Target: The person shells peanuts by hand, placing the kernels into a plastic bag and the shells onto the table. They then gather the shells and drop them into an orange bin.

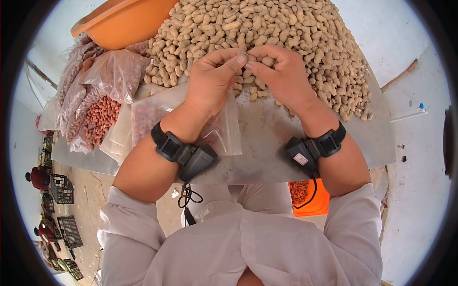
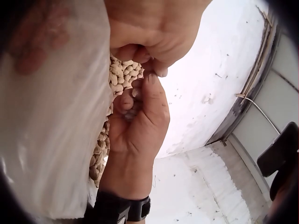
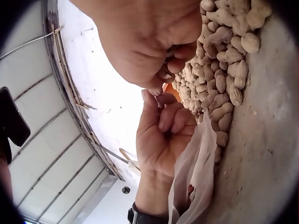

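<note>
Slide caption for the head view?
Left hand and right hand meet at heaped peanuts, bagged red kernels at left.

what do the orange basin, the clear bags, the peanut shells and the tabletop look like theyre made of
Orange basin: likely smooth plastic, evenly colored with a broad rim.
Clear bags: thin plastic film, see-through, creased, catching glare.
Peanut shells: dry plant husk, matte tan and bumpy.
Tabletop: possibly sheet metal, dull grey and smudged, but I can't be sure.

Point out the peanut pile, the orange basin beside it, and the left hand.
Peanut pile (image 1: 267,28): head view, middle of the heap.
Orange basin (image 1: 129,27): head view, outer wall.
Left hand (image 1: 209,80): head view, back of the hand.
</note>
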A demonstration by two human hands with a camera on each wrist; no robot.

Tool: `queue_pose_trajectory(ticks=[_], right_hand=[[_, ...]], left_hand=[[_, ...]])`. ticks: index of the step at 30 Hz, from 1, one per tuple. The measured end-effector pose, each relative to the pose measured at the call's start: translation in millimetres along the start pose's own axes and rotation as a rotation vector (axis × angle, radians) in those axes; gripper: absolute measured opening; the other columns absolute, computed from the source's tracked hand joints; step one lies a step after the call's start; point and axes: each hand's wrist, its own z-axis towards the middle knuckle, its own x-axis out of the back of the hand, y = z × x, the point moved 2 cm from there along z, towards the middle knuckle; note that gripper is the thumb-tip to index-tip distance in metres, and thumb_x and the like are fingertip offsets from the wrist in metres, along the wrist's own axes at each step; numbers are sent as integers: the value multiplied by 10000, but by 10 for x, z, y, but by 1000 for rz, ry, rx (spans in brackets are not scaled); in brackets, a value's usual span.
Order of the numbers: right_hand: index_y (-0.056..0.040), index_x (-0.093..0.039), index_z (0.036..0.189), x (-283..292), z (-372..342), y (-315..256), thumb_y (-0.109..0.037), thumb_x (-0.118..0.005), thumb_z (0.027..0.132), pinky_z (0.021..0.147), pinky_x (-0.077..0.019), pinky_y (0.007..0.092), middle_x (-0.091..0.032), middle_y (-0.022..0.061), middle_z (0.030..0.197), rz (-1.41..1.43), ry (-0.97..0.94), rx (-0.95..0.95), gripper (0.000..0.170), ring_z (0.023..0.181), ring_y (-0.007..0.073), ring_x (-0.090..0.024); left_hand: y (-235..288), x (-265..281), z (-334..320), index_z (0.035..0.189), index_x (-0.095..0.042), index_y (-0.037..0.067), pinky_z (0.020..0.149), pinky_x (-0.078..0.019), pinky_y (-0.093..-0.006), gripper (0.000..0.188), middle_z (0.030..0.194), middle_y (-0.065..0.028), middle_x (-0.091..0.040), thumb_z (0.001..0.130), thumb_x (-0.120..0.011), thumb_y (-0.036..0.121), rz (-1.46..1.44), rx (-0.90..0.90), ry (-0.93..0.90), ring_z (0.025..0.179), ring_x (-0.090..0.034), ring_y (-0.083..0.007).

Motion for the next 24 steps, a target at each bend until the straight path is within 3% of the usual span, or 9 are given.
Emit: queue_pose_trajectory(ticks=[4,10,13,19,24], right_hand=[[-15,-651,876,0,9,49,-208,-687,735,603,-448,276,-637,72,738,-10,23,-1,242,643,151,-564],[17,-651,923,28,10,33,-213,-674,742,617,-453,275,-644,66,728,170,-93,-267,294,661,117,-568],[13,-654,927,7,8,14,-218,-657,754,636,-461,278,-645,83,735,106,-60,-105,289,671,139,-583],[16,-653,868,-2,2,9,-202,-635,759,632,-467,289,-639,133,738,-23,-57,-28,244,653,208,-596],[24,-650,811,-2,-28,-114,-191,-638,747,576,-453,309,-616,143,677,-41,-64,-118,224,598,212,-582]], left_hand=[[-19,5,14,956,-629,-3,465,-331,-158,198,694,17,-562,814,-665,130,29,-30,33,530,-417,-32],[-43,24,25,955,-624,0,472,-337,-157,179,708,26,-559,827,-646,123,13,-79,3,551,-422,-26],[-20,20,12,948,-624,3,491,-353,-153,168,728,26,-568,833,-638,124,76,-95,2,576,-444,-25],[12,6,-9,921,-618,13,529,-403,-152,149,762,9,-599,846,-622,141,172,-137,-64,634,-514,-33],[8,-5,-15,891,-606,27,509,-418,-160,138,759,10,-601,862,-599,162,197,-104,-64,629,-521,-33]])
